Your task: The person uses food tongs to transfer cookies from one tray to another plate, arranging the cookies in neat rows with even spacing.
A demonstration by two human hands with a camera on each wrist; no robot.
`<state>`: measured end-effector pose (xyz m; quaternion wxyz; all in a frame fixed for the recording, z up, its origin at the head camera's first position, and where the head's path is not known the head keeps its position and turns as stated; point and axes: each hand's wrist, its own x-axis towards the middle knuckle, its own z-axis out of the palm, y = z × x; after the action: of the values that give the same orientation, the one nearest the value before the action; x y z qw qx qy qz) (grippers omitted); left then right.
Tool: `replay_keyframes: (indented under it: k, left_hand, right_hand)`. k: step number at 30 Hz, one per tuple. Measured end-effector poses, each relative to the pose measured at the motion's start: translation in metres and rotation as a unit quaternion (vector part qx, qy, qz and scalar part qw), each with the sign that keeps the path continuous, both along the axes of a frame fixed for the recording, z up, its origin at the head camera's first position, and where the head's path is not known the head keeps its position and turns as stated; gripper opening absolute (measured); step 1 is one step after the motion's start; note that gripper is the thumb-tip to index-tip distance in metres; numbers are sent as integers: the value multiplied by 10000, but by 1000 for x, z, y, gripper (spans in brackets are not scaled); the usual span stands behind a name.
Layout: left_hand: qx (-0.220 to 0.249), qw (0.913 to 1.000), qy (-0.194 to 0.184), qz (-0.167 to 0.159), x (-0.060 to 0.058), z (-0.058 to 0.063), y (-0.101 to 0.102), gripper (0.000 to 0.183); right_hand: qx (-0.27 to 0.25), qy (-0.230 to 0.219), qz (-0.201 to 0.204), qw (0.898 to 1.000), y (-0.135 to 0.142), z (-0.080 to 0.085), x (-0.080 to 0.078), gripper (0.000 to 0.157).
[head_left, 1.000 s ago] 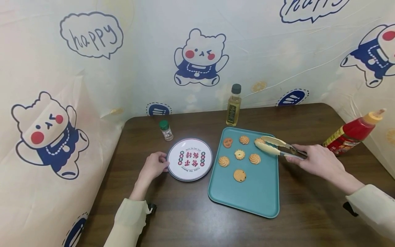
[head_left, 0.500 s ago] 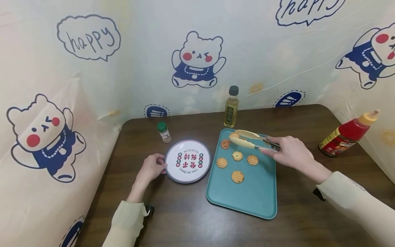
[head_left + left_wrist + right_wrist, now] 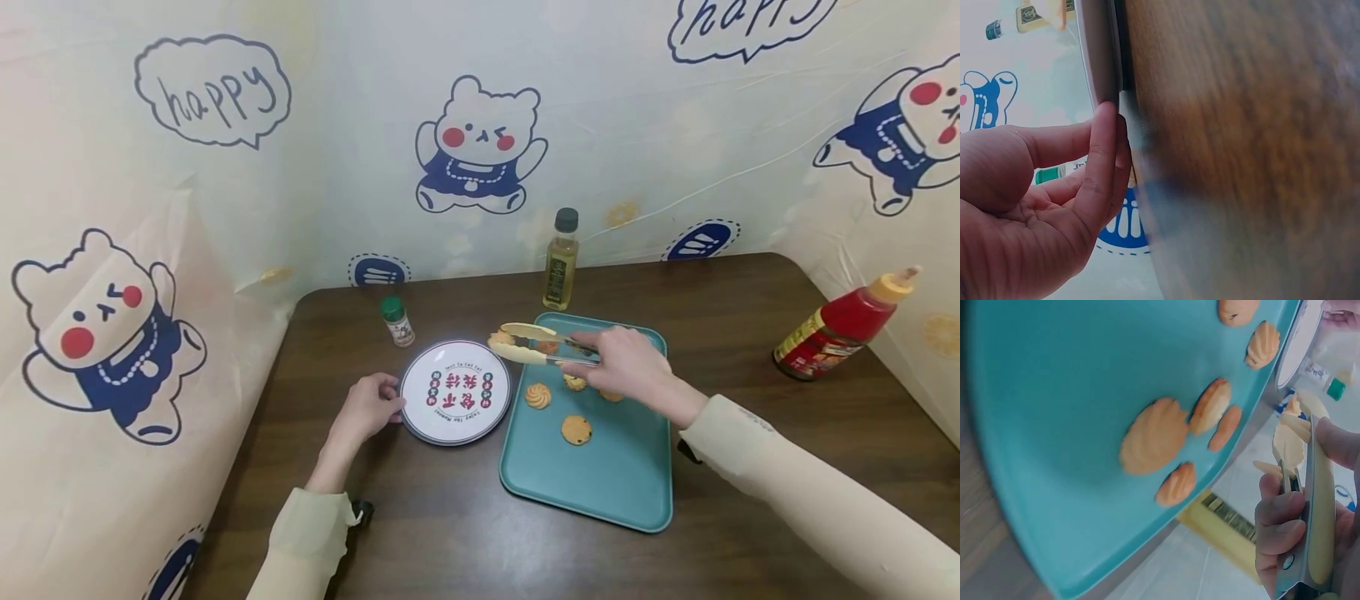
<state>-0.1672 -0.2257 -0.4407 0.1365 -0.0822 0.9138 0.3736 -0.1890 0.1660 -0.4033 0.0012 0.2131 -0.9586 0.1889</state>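
Six golden-brown baked cookies [image 3: 1154, 434] lie spaced out on a teal rectangular tray [image 3: 592, 492], a layout that probably lets each be gripped without knocking its neighbours. One more piece, a small golden-brown held cookie [image 3: 500, 338], sits between the cream-coloured tips of steel-armed tongs [image 3: 536, 357], just beyond the far right rim of a round white dark-rimmed plate [image 3: 454, 392]; its height above the brown wooden desk [image 3: 442, 517] is hard to read.

The right hand [image 3: 622, 362] curls its fingers closely round the tongs, thumb against one arm and fingers against the other, likely keeping the tips squeezed enough to hold without crumbling. The left hand [image 3: 367, 408] has its fingers bent in, pinching the plate's left edge; this seems meant to steady it while leaving its lettered face free. The green-capped spice shaker [image 3: 397, 322] and dark-capped glass oil bottle [image 3: 559, 267] stand behind, out of the arms' way.
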Motion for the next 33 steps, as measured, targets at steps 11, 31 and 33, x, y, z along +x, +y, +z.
replay_keyframes:
  k: [11, 31, 33]
  left_hand:
    - [-2, 10000, 17, 7, 0, 3, 0, 44]
    - [9, 10000, -39, 31, 0, 1, 1, 43]
    - [19, 10000, -37, 27, 0, 1, 2, 43]
  right_hand:
    - [89, 7, 328, 9994, -43, -7, -12, 55]
    - [549, -163, 323, 9978, -91, -14, -15, 57]
    - [585, -131, 320, 9977, -92, -16, -15, 57]
